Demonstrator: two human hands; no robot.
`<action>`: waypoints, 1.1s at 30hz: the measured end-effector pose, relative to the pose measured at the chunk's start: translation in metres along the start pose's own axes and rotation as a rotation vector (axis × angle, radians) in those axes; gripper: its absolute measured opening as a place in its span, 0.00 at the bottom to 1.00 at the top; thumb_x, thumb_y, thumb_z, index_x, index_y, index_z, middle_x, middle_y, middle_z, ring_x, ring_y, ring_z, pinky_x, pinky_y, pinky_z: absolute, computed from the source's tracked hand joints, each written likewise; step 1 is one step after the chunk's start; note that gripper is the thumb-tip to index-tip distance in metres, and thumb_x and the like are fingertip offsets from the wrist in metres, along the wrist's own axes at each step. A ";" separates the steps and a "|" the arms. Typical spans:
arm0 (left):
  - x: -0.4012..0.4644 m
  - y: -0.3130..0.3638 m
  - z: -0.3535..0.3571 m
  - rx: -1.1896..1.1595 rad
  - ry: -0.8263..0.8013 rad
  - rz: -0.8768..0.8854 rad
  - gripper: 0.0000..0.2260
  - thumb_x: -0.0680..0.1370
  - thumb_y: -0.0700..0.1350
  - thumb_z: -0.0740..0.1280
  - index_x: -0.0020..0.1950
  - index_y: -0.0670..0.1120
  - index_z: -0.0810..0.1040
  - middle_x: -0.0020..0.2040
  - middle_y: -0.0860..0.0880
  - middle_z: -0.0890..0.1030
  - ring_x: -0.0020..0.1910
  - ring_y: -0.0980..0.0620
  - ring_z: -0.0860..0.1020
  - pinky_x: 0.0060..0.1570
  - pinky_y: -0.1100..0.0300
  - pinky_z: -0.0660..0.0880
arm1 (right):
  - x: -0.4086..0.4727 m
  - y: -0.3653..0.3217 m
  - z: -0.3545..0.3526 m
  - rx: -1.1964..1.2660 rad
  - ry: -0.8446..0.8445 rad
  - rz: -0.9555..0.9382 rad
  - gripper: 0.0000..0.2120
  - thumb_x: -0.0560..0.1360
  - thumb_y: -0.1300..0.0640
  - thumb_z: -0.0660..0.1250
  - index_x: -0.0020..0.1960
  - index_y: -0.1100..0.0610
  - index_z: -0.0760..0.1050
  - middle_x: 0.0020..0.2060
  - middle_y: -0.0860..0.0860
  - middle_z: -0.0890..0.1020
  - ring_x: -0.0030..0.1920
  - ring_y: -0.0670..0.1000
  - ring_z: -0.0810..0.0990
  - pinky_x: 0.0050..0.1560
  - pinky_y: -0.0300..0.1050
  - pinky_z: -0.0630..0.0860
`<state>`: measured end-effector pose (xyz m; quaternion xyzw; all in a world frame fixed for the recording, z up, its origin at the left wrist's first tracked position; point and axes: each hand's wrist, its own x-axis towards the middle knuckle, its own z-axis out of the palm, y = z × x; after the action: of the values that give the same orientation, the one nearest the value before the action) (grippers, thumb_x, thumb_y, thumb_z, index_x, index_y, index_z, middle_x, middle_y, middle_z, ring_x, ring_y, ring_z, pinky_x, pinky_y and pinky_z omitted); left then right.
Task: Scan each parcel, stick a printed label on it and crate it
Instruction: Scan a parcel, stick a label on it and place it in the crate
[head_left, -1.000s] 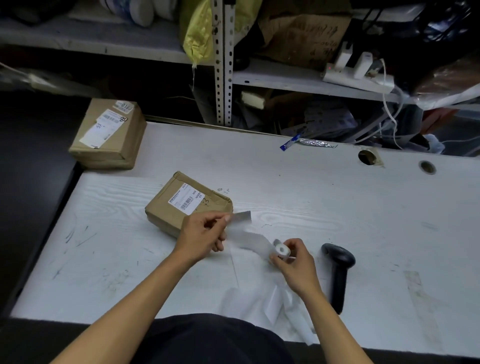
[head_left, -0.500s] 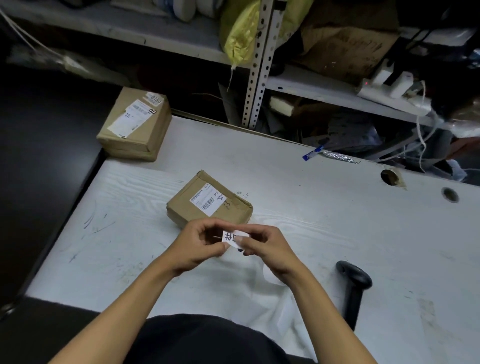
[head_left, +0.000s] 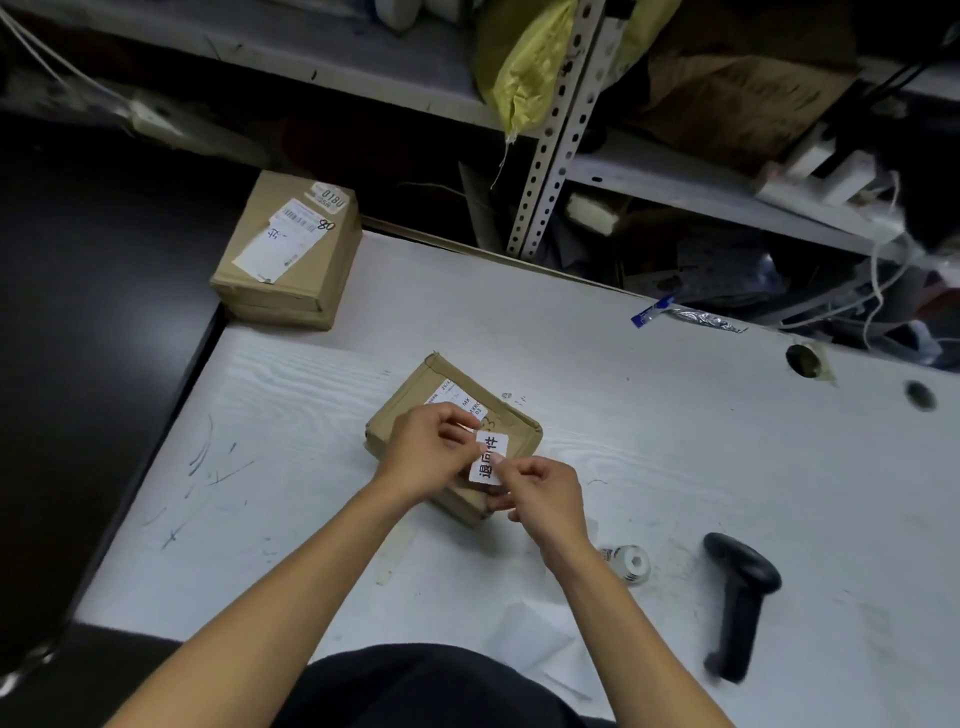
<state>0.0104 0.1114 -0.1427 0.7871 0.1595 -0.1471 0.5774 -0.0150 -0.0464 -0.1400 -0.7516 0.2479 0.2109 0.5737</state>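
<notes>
Printed label (head_left: 488, 459) over the near corner of the brown parcel (head_left: 511, 426) mid-desk (head_left: 675, 441), pinched by left hand (head_left: 428, 451) and right hand (head_left: 543, 493), no longer held in the air short of it. Label roll (head_left: 631, 564) and black scanner (head_left: 740, 603) right; second parcel (head_left: 288, 249) beyond the far-left corner. Parcel's shipping label (head_left: 460, 402) half hidden by fingers.

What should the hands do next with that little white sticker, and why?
Probably press the sticker flat onto the small box. Both the left hand and right hand pinch it just over the box top, and it doesn't look smoothed down yet.
</notes>
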 end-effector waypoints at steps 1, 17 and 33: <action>0.008 0.000 0.000 0.130 -0.020 0.072 0.09 0.71 0.37 0.76 0.46 0.49 0.83 0.37 0.53 0.84 0.35 0.58 0.82 0.43 0.58 0.82 | 0.004 0.002 0.003 -0.108 0.048 -0.020 0.15 0.75 0.46 0.74 0.38 0.57 0.82 0.32 0.51 0.86 0.33 0.52 0.85 0.33 0.43 0.77; 0.015 0.000 -0.043 0.299 -0.006 0.025 0.29 0.71 0.48 0.76 0.71 0.50 0.72 0.63 0.49 0.79 0.58 0.48 0.79 0.58 0.51 0.78 | -0.005 0.010 -0.014 0.097 0.200 -0.092 0.21 0.71 0.55 0.75 0.59 0.40 0.71 0.60 0.52 0.77 0.53 0.54 0.83 0.40 0.54 0.85; -0.159 0.084 0.192 -0.177 -0.572 0.415 0.35 0.66 0.64 0.75 0.70 0.54 0.73 0.67 0.51 0.77 0.63 0.52 0.78 0.59 0.52 0.79 | -0.253 0.150 -0.189 0.768 0.613 -0.199 0.20 0.77 0.49 0.71 0.67 0.43 0.70 0.56 0.52 0.83 0.53 0.54 0.85 0.42 0.51 0.83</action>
<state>-0.1074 -0.1086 -0.0599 0.6767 -0.1597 -0.2265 0.6821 -0.3010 -0.2292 -0.0537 -0.5337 0.3921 -0.1820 0.7269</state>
